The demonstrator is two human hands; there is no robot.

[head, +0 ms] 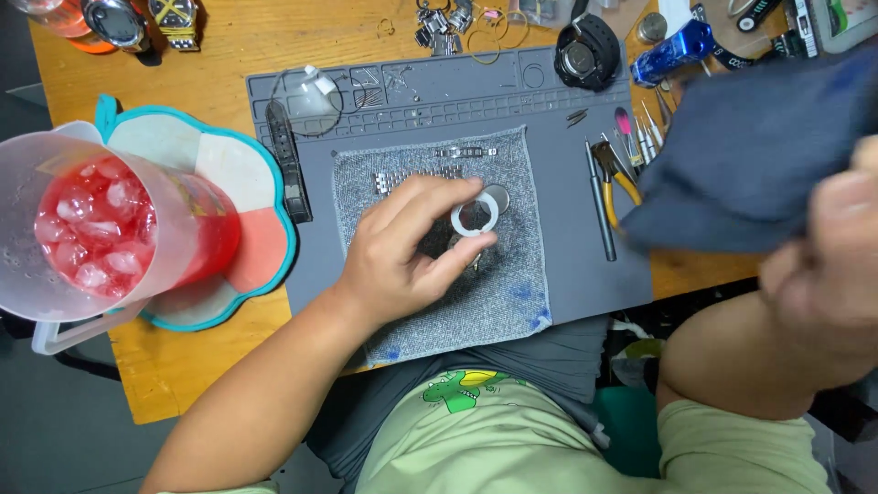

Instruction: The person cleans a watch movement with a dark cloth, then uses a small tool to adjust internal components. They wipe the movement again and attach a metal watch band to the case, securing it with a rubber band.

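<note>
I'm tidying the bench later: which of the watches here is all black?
The black watch at the mat's top right edge, near the blue bottle; the two at the table's top left corner have silvery cases.

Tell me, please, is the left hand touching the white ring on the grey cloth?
Touching: the head view shows the left hand pinching the white ring between fingertips.

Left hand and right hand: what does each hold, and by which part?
The left hand pinches a white ring by its rim between thumb and fingers. The right hand grips a grey cloth by its edge.

One head-worn view looks steeply down, close over the grey work mat [567,274].
</note>
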